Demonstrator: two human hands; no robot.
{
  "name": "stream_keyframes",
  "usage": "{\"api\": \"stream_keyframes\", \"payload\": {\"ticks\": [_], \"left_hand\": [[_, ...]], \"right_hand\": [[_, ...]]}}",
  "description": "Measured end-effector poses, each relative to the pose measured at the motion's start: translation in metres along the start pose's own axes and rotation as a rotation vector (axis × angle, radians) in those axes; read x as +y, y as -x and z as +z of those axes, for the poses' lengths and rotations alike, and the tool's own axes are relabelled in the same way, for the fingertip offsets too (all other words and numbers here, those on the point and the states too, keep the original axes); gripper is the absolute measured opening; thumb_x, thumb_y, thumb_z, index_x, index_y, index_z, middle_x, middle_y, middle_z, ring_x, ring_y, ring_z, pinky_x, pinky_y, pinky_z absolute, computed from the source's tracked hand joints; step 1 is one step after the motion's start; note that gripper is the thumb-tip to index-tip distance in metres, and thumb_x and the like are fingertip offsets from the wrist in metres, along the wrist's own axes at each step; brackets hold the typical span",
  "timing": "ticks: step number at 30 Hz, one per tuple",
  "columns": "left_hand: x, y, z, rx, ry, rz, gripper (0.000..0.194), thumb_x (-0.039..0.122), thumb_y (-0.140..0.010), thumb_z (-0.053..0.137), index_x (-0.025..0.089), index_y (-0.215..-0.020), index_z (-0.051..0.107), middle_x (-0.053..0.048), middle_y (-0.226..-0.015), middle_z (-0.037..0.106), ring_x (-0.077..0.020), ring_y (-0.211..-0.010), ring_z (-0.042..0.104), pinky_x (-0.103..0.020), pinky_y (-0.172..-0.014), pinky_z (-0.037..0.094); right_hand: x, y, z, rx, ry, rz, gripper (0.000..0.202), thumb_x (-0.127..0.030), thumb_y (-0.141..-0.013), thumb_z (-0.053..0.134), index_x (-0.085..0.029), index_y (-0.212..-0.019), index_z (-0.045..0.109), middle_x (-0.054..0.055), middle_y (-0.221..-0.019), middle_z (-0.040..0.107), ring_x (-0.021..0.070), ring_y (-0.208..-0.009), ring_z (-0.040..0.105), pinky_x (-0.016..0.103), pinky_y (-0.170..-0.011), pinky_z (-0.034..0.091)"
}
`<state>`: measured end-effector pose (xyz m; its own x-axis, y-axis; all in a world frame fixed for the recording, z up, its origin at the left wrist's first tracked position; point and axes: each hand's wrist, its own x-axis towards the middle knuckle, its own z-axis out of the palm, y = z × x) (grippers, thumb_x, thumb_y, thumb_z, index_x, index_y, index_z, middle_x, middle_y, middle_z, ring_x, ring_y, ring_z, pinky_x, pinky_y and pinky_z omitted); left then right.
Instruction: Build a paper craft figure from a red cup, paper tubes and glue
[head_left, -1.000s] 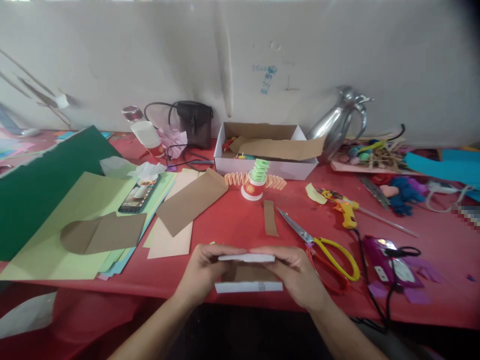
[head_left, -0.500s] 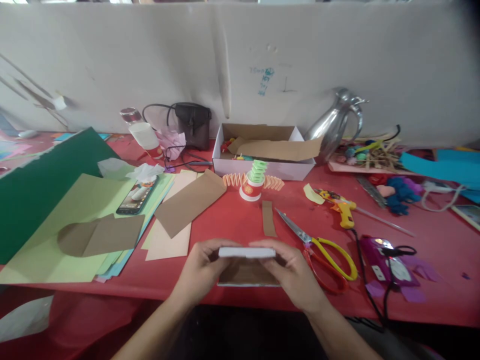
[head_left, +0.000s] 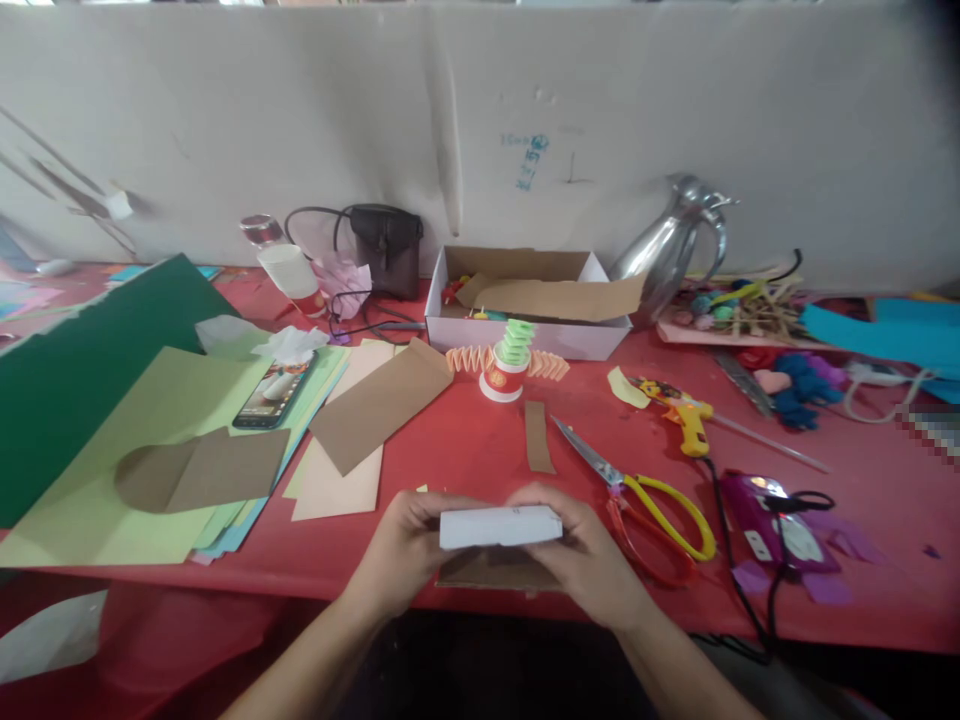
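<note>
Near the front edge of the table I hold a folded piece of cardboard [head_left: 501, 528], white on its outer face and brown on the inside. My left hand [head_left: 403, 545] grips its left end, and my right hand [head_left: 589, 550] grips the right end. Its brown lower flap shows beneath the white strip, between my wrists. Some fingers are hidden behind the cardboard. Just beyond my hands lies a small brown cardboard strip [head_left: 537, 437]. Scissors [head_left: 626, 485] with one yellow and one red handle lie right of my right hand.
A red paper cup [head_left: 501, 380] with folded paper springs stands ahead. Behind it is a white box [head_left: 525, 338] beside a steel jug [head_left: 667, 250]. A yellow glue gun [head_left: 688, 422] lies right, its cable trailing frontward. Left are brown card [head_left: 379, 410], paper sheets and a phone [head_left: 274, 392].
The folded cardboard has moved slightly down toward me and tipped, so more of its white face shows. Both hands keep their grip on it.
</note>
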<state>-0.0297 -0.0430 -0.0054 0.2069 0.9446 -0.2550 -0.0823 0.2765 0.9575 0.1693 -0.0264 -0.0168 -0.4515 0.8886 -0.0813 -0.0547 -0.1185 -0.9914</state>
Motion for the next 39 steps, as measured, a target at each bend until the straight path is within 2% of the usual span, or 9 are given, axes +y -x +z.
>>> {"api": "stream_keyframes", "payload": {"ticks": [5, 11, 15, 18, 25, 29, 32, 36, 39], "left_hand": [[-0.009, 0.001, 0.002, 0.051, 0.084, -0.006, 0.020, 0.013, -0.066, 0.069, 0.017, -0.081, 0.081, -0.007, -0.069, 0.075, -0.0179, -0.063, 0.068, -0.024, -0.060, 0.051], [-0.002, 0.002, 0.001, 0.020, 0.034, -0.027, 0.019, 0.023, -0.074, 0.074, 0.016, -0.091, 0.079, -0.002, -0.062, 0.068, -0.0075, -0.049, 0.051, -0.017, -0.048, 0.038], [-0.001, 0.004, -0.003, -0.042, 0.040, -0.008, 0.027, 0.017, -0.075, 0.071, 0.019, -0.101, 0.079, -0.005, -0.074, 0.074, -0.0125, -0.061, 0.061, -0.024, -0.066, 0.051], [-0.008, 0.006, -0.005, -0.028, 0.147, -0.041, 0.027, 0.013, -0.071, 0.071, 0.020, -0.095, 0.081, -0.007, -0.083, 0.078, -0.0182, -0.071, 0.068, -0.031, -0.079, 0.054], [-0.011, 0.003, -0.004, 0.045, 0.166, -0.042, 0.024, 0.012, -0.066, 0.071, 0.019, -0.087, 0.082, -0.007, -0.078, 0.078, -0.0162, -0.065, 0.068, -0.023, -0.064, 0.052], [-0.008, -0.001, -0.007, 0.093, 0.105, -0.066, 0.031, 0.014, -0.066, 0.073, 0.018, -0.096, 0.080, -0.006, -0.075, 0.077, -0.0166, -0.065, 0.067, -0.023, -0.060, 0.050], [-0.010, -0.004, -0.010, 0.126, 0.059, -0.034, 0.025, 0.011, -0.065, 0.070, 0.018, -0.087, 0.081, -0.007, -0.079, 0.078, -0.0198, -0.071, 0.070, -0.026, -0.065, 0.053], [-0.011, -0.009, -0.009, 0.193, 0.098, 0.015, 0.022, 0.009, -0.059, 0.072, 0.018, -0.077, 0.081, -0.006, -0.077, 0.078, -0.0196, -0.072, 0.071, -0.024, -0.065, 0.053], [-0.005, -0.011, -0.005, 0.159, 0.209, -0.074, 0.024, 0.017, -0.062, 0.079, 0.017, -0.086, 0.079, -0.007, -0.081, 0.078, -0.0178, -0.072, 0.070, -0.025, -0.068, 0.054]], "right_hand": [[0.003, 0.001, 0.004, -0.077, -0.160, 0.135, 0.019, -0.036, -0.084, 0.068, -0.019, -0.088, 0.064, -0.003, -0.056, 0.059, 0.0126, -0.044, 0.055, 0.023, -0.043, 0.045], [-0.002, -0.003, -0.007, -0.012, 0.257, -0.064, 0.005, -0.022, -0.085, 0.066, -0.020, -0.090, 0.067, 0.000, -0.079, 0.065, 0.0140, -0.072, 0.058, 0.023, -0.064, 0.046], [0.003, -0.002, -0.008, 0.019, 0.056, -0.012, 0.011, -0.021, -0.080, 0.071, -0.024, -0.090, 0.074, 0.001, -0.084, 0.072, 0.0166, -0.077, 0.064, 0.027, -0.071, 0.051], [0.012, 0.000, -0.003, 0.052, -0.162, 0.043, 0.020, -0.017, -0.074, 0.072, -0.027, -0.090, 0.078, 0.001, -0.083, 0.075, 0.0172, -0.068, 0.068, 0.028, -0.064, 0.055], [0.007, -0.004, -0.003, 0.092, -0.022, -0.032, 0.025, -0.009, -0.073, 0.065, -0.024, -0.087, 0.079, 0.003, -0.087, 0.076, 0.0193, -0.084, 0.071, 0.033, -0.081, 0.057], [-0.002, -0.008, -0.004, 0.023, -0.018, 0.114, 0.020, -0.021, -0.079, 0.067, -0.023, -0.098, 0.071, -0.001, -0.075, 0.071, 0.0148, -0.060, 0.069, 0.026, -0.056, 0.058], [0.001, -0.010, -0.002, -0.002, -0.131, 0.191, 0.018, -0.028, -0.081, 0.065, -0.021, -0.098, 0.068, -0.004, -0.063, 0.065, 0.0108, -0.041, 0.060, 0.020, -0.037, 0.050], [0.006, -0.012, 0.000, 0.055, -0.142, 0.160, 0.016, -0.034, -0.083, 0.064, -0.020, -0.092, 0.067, -0.004, -0.064, 0.063, 0.0087, -0.038, 0.056, 0.019, -0.035, 0.047], [0.003, -0.013, -0.003, 0.091, -0.052, 0.077, 0.012, -0.031, -0.083, 0.066, -0.022, -0.091, 0.064, -0.003, -0.071, 0.065, 0.0122, -0.058, 0.064, 0.020, -0.047, 0.050]]}}
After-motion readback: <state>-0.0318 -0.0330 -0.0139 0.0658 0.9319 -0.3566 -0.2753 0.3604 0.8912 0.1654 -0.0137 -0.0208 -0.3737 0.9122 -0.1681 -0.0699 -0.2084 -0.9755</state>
